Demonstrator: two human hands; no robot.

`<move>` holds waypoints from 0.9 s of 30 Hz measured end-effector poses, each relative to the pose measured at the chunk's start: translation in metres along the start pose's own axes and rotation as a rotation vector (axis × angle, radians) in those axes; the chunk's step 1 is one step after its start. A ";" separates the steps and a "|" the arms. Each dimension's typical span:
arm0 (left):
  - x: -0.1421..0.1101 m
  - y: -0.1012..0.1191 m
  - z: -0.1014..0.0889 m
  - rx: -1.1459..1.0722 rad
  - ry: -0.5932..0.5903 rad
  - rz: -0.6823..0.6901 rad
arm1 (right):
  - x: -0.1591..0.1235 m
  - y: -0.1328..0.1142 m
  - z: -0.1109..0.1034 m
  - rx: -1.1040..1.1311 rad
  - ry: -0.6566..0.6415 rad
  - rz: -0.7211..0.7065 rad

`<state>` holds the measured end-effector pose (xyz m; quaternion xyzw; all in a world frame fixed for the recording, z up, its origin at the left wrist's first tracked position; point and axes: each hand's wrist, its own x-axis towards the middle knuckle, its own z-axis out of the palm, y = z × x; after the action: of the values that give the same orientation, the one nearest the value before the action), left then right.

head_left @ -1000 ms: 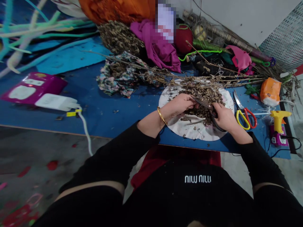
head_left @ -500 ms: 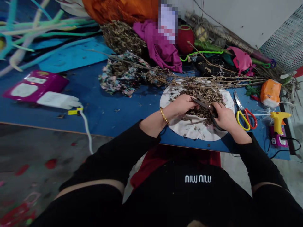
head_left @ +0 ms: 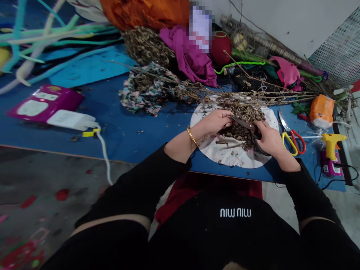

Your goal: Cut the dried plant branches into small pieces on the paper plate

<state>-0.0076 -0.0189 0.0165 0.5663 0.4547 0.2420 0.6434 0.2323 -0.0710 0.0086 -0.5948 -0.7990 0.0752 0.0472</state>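
My right hand (head_left: 269, 138) is closed around the dark handles of a pair of scissors (head_left: 243, 123), whose blades point left towards my other hand. Close to the blade tips, my left hand (head_left: 215, 123) is closed in a pinch; whatever sits between its fingertips is too small to make out. Both hands are over a heap of dried, crumbled leaves (head_left: 251, 111) on a round white cloth (head_left: 233, 160). Leaf bits are scattered across the cloth. Another pair of scissors (head_left: 288, 131), with yellow and red handles, lies right of the cloth.
Dry twigs (head_left: 275, 98) stretch behind the cloth. A yellow glue gun (head_left: 332, 144) and an orange packet (head_left: 322, 110) are at the right. To the left lie a purple package (head_left: 46, 103) and a patterned cloth bundle (head_left: 143, 92). The blue table's (head_left: 157, 144) front edge runs before me.
My left fingertips have shifted slightly up and left. The scissors stay in my right hand, nearly in the same place, with their blades still close to the left fingers.
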 end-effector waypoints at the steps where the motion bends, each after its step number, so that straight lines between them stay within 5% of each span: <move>1: 0.000 0.000 0.001 0.009 -0.007 -0.009 | 0.000 -0.001 -0.001 -0.002 -0.007 0.000; 14: 0.001 -0.003 0.006 0.036 0.037 -0.055 | -0.001 -0.002 -0.001 -0.053 -0.069 -0.015; 27: -0.003 0.000 0.003 0.232 0.073 0.094 | 0.000 -0.003 -0.001 -0.014 -0.037 -0.009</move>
<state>-0.0068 -0.0231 0.0176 0.6484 0.4755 0.2383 0.5448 0.2300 -0.0716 0.0101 -0.5900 -0.8029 0.0802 0.0285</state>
